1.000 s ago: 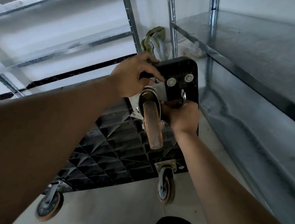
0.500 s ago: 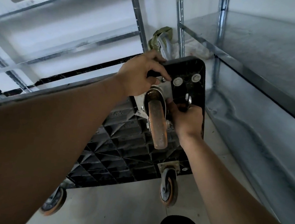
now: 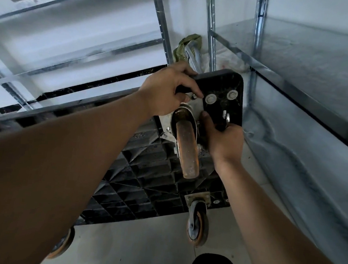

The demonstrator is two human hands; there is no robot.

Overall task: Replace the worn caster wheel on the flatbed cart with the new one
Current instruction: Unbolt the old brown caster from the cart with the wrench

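Observation:
The black flatbed cart (image 3: 143,187) stands tipped on edge with its ribbed underside facing me. A worn orange caster wheel (image 3: 188,151) with its metal plate sits at the cart's top right corner. My left hand (image 3: 167,94) curls over the cart's upper edge, its fingertips pinching a small bolt (image 3: 192,97) at the plate's top corner. Beside the wheel, my right hand (image 3: 223,138) grips the plate's right edge, thumb pressed by the fork. Two white washers (image 3: 211,98) show on the corner above.
Two more casters hang from the cart's lower edge: one (image 3: 198,227) at the middle bottom, another (image 3: 62,246) at the lower left. Galvanised metal shelving (image 3: 308,84) stands close on the right and behind. A green bag (image 3: 186,47) lies beyond the cart. Grey floor lies below.
The view has shifted slightly, so the cart corner sits a little further right. Both hands stay at the caster plate; the right thumb has slid up along the fork.

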